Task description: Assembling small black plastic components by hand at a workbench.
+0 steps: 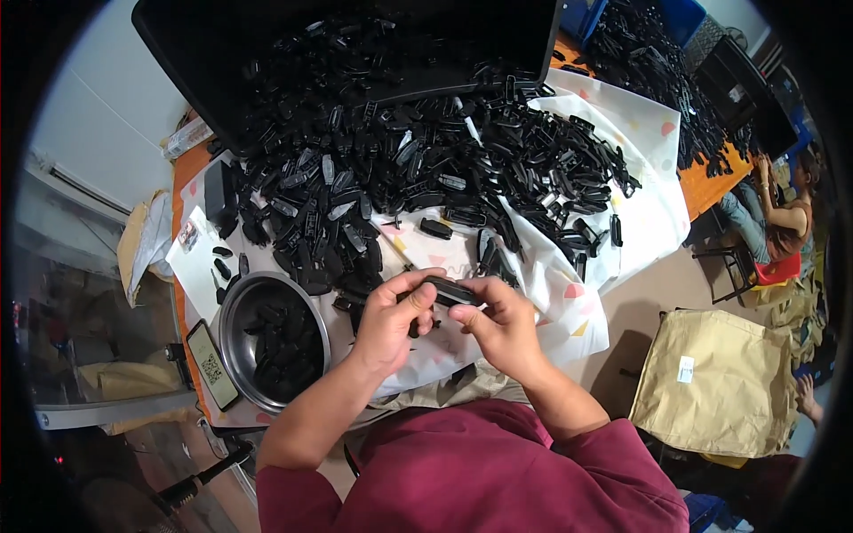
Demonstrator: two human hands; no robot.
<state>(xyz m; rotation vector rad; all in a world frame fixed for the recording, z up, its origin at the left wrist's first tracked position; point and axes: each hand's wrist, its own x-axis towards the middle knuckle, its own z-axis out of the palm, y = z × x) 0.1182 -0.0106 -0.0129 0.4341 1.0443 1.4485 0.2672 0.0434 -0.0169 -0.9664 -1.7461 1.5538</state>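
Note:
Both my hands meet over the near edge of the table on one small black plastic part [451, 290]. My left hand [391, 318] grips its left end with thumb and fingers curled around it. My right hand [499, 322] pinches its right end. Just beyond the hands lies a large heap of similar black plastic parts [418, 151], spread over a white patterned sheet [569, 311]. A round metal bowl [233, 306] with several black parts in it stands to the left of my left hand.
A big black tray [178, 35] lies tilted at the back of the heap. A phone [211, 364] sits left of the bowl. A tan sack [715, 382] stands on the floor at right. Another person [782, 209] sits at far right by a second heap.

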